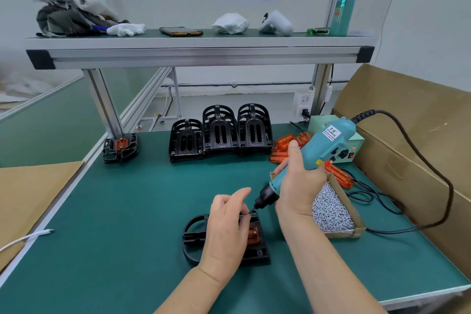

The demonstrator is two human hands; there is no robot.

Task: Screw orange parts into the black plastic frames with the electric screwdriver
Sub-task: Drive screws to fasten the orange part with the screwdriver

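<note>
As right hand (297,186) grips screwdriver (321,147), wide mat (114,211) leftward

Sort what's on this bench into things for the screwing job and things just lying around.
For the job: electric screwdriver, black frame, orange part, screw, box of screws, stacked frames, spare orange parts.
Lying about: phone, white cloth, clothes pile, white cable.
</note>
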